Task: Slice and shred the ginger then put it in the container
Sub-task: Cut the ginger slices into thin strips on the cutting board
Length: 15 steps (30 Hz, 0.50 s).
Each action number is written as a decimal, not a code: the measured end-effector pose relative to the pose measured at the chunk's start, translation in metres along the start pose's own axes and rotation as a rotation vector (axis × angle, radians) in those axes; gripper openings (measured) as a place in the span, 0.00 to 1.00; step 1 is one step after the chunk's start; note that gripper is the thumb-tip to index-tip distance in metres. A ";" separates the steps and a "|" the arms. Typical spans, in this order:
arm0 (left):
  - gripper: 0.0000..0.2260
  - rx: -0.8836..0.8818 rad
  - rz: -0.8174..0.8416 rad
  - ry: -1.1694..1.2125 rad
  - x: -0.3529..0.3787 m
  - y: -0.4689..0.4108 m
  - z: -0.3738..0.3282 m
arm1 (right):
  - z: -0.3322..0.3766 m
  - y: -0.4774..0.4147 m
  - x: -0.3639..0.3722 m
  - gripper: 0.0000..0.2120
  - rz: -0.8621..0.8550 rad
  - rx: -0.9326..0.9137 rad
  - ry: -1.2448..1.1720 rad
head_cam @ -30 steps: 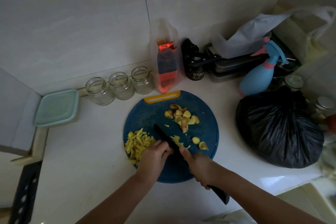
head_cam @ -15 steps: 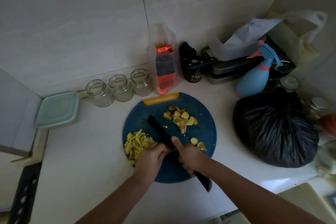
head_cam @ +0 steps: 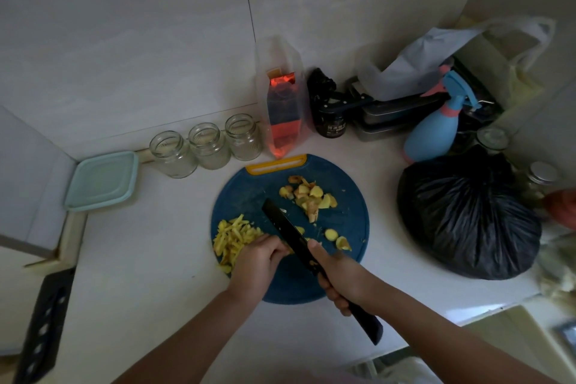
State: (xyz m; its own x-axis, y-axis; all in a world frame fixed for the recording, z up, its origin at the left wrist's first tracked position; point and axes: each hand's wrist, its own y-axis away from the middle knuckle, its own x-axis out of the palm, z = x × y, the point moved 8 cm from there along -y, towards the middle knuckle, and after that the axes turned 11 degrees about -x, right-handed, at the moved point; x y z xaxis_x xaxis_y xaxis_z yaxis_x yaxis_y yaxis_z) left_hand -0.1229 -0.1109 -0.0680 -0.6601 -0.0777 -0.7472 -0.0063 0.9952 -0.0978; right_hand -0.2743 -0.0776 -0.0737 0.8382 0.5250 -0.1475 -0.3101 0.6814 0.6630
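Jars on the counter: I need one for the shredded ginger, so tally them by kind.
Open glass jars: 3
Lidded glass jars: 2
Black jar: 1
Total: 6

Your left hand [head_cam: 260, 262] reaches toward 1 o'clock, fingers curled under. Your right hand [head_cam: 339, 274] angles toward 11 o'clock, fingers wrapped round the knife [head_cam: 288, 232] handle, thumb stretched forward.

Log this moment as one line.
step: shredding | right hand: grips knife | left hand: holds ginger at blade | shreds: piled left on board
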 end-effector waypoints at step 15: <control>0.12 0.010 0.017 -0.001 0.000 -0.001 0.000 | -0.002 -0.001 0.002 0.28 -0.020 0.042 0.053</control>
State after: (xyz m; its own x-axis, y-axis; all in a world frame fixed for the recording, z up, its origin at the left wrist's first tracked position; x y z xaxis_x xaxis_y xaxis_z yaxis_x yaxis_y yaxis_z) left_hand -0.1231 -0.1118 -0.0680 -0.6592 -0.0604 -0.7496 0.0129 0.9957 -0.0916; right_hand -0.2732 -0.0766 -0.0764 0.8185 0.5390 -0.1989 -0.2736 0.6702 0.6899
